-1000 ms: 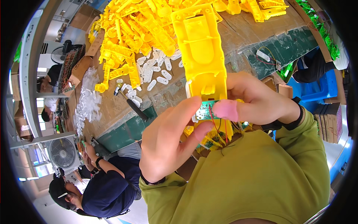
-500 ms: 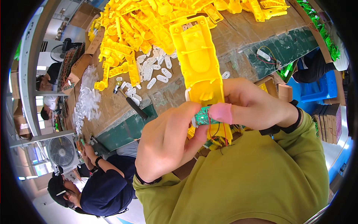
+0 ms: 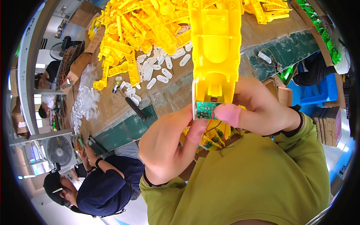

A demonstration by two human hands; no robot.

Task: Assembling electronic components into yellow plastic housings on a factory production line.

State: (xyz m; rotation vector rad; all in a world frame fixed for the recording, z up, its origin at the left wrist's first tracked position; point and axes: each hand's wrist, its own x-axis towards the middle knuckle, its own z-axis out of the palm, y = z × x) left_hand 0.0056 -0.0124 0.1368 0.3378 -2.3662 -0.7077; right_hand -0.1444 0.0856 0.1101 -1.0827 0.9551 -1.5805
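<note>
A long yellow plastic shell (image 3: 216,48) points away from me, its hollow inside facing up. At its near end sits a green circuit board (image 3: 204,111) with red and black wires (image 3: 212,127) hanging down. A thin white plate (image 3: 194,98) stands along the board's left edge. My left hand (image 3: 168,144) is closed at that edge, fingers and thumb pinching the board's side. My right hand (image 3: 258,108) grips the shell from the right, and its thumb, in a pink finger cot (image 3: 228,114), presses on the board. The right fingers are partly hidden behind the shell.
Many yellow plastic shells (image 3: 138,28) are heaped on the table (image 3: 168,90), beside small white oval plates (image 3: 162,78) and a hammer (image 3: 131,103). Clear plastic pieces (image 3: 86,95) lie farther left. A white wired part (image 3: 264,57) lies right. A co-worker (image 3: 101,180) sits at left.
The shell and board have swung to the right and more upright, the shell coming closer. My left fingers have slid off the board's face toward its left edge; the right thumb stays on it.
</note>
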